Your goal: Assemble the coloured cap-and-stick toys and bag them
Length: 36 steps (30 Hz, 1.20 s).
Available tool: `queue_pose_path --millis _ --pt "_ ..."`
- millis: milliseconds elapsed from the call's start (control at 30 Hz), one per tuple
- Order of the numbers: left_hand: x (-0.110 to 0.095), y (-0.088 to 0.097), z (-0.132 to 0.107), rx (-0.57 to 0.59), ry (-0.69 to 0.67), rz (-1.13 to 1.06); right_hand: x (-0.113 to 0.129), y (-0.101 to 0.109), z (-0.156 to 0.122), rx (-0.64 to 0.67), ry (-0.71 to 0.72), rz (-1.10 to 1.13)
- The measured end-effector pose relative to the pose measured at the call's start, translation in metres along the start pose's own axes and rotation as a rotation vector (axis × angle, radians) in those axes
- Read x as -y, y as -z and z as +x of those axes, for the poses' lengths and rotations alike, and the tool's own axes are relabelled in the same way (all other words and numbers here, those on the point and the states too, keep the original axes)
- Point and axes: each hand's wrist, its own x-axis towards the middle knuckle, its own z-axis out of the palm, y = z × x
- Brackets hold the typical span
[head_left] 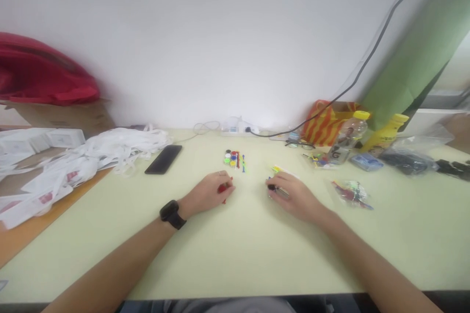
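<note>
My left hand (210,191) rests on the pale table (235,254), fingers curled round a small red piece (223,189). A black watch (172,214) sits on that wrist. My right hand (293,196) lies a short way to the right, fingers closed on a thin metal tool with a black tip (276,189). Just beyond both hands lie a cluster of small coloured round pieces (231,158) and a few coloured sticks (240,160). A small yellow and blue item (278,170) lies beside my right hand's fingers.
A black phone (163,159) lies at left centre, next to a heap of white bags (91,156). A clear bag of coloured parts (351,192) sits to the right. Bottles (348,143), glasses (300,144), a power strip (237,129) and plastic bags line the back.
</note>
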Motion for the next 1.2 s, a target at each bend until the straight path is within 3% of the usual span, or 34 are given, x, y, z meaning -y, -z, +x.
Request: queue_pose_path --millis 100,167,333,500,733,867,967,1067,1200 --pt "-0.001 -0.001 0.000 -0.013 -0.018 0.018 0.009 -0.018 0.000 0.071 0.056 0.016" --pt "-0.001 -0.003 0.001 -0.046 -0.054 0.033 0.011 -0.020 0.001 0.050 0.061 0.015" --pt "-0.003 -0.006 0.001 -0.100 -0.109 0.014 -0.003 -0.001 0.001 -0.131 -0.044 0.007" --pt "-0.012 -0.010 0.000 -0.075 -0.204 0.074 -0.023 0.009 -0.003 -0.008 -0.244 -0.195" --pt "-0.040 -0.027 -0.005 0.042 -0.436 0.229 -0.022 -0.006 -0.003 0.097 -0.211 -0.298" --pt "-0.045 -0.028 -0.007 0.084 -0.472 0.226 -0.023 -0.006 -0.001 0.036 -0.221 -0.295" --pt "-0.044 -0.028 -0.007 0.073 -0.458 0.231 -0.019 -0.004 0.000 -0.086 -0.188 -0.207" --pt "-0.045 -0.028 -0.006 0.075 -0.450 0.232 -0.007 -0.006 0.001 -0.198 -0.165 0.016" --pt "-0.049 -0.028 -0.005 0.111 -0.476 0.218 0.016 -0.016 0.002 -0.242 -0.228 0.370"
